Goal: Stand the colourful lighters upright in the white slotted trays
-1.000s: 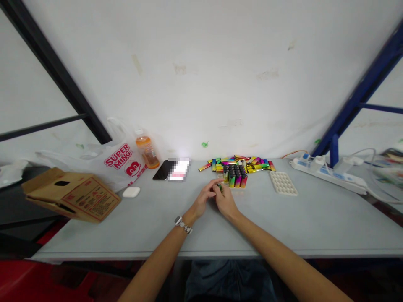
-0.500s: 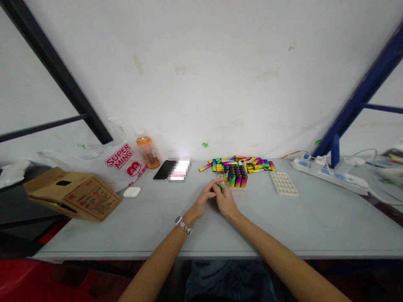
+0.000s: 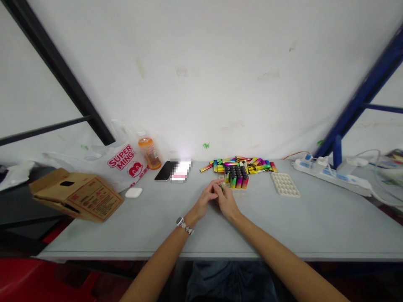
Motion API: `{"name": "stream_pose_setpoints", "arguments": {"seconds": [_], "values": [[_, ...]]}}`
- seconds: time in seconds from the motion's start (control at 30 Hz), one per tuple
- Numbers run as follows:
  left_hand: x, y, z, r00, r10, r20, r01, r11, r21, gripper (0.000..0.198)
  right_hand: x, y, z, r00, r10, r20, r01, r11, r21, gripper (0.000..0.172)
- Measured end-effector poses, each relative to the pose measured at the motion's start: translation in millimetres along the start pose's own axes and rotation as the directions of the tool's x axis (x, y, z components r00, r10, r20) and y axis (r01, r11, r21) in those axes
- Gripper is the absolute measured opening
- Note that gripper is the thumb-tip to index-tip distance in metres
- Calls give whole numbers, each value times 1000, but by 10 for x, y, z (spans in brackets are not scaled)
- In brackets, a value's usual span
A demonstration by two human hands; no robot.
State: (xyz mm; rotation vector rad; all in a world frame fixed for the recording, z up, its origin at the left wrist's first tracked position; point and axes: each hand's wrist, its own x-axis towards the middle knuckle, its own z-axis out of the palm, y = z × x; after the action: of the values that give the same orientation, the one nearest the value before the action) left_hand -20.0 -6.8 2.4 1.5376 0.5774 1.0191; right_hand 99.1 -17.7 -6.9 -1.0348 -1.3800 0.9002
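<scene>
My left hand (image 3: 205, 199) and my right hand (image 3: 227, 202) meet at the middle of the grey table (image 3: 308, 226), fingertips pinched together on a small greenish lighter (image 3: 221, 188) that is mostly hidden by the fingers. A watch sits on my left wrist. Just beyond the hands stands a tray of upright rainbow-coloured lighters (image 3: 236, 178) with black tops. Behind it lies a loose pile of shiny rainbow sleeves (image 3: 244, 163). An empty white tray with round holes (image 3: 285, 184) lies to the right of the lighters.
At the left are a cardboard box (image 3: 78, 197), a white plastic bag with red print (image 3: 119, 161), an orange drink bottle (image 3: 148, 152), a white earbud case (image 3: 133, 192) and a phone (image 3: 165, 170). A white power strip (image 3: 330, 176) with cables lies at the right. The white wall is close behind.
Both hands stay together on the small lighter with only slight finger movement. The view has shifted a little, so everything sits slightly lower and to the right.
</scene>
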Motion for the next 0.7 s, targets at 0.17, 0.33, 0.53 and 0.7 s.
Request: {"name": "stream_pose_setpoints", "arguments": {"seconds": [0.17,0.33,0.53,0.7], "values": [[3,26,3,1000,2,2,-2,1000,14,60,4,21,-1,999,-41,2,41,999,-33,31],[12,46,8,1000,19,7,-19,1000,23,61,7,20,-9,999,-51,2,51,997,-59,26],[5,42,7,1000,18,9,-18,1000,14,60,9,21,-7,999,-50,1,50,997,-67,26],[9,46,6,1000,12,10,-12,1000,20,59,10,26,-2,1000,-31,3,31,999,-42,27]]}}
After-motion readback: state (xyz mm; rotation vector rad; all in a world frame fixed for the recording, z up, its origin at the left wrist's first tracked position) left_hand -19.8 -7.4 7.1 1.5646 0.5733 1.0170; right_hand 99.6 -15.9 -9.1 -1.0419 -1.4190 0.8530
